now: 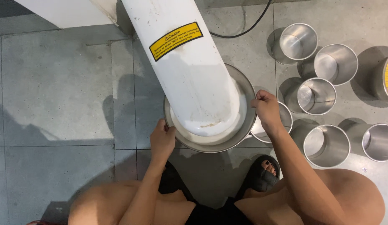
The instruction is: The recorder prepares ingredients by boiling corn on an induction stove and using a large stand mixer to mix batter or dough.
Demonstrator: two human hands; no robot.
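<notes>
A large round steel bowl (240,137) sits on the floor under the white arm of a machine (190,75), which covers most of the bowl's inside. Pale white contents show in the bowl around the arm's rounded end. My left hand (162,137) grips the bowl's near left rim. My right hand (267,109) grips the rim on the right side. I am crouched over the bowl with my knees to either side.
Several empty steel cylinder tins (327,143) stand on the tiled floor to the right, one (281,121) touching the bowl behind my right wrist. A black cable (244,31) runs across the floor at the top. My sandalled foot (265,171) is just below the bowl.
</notes>
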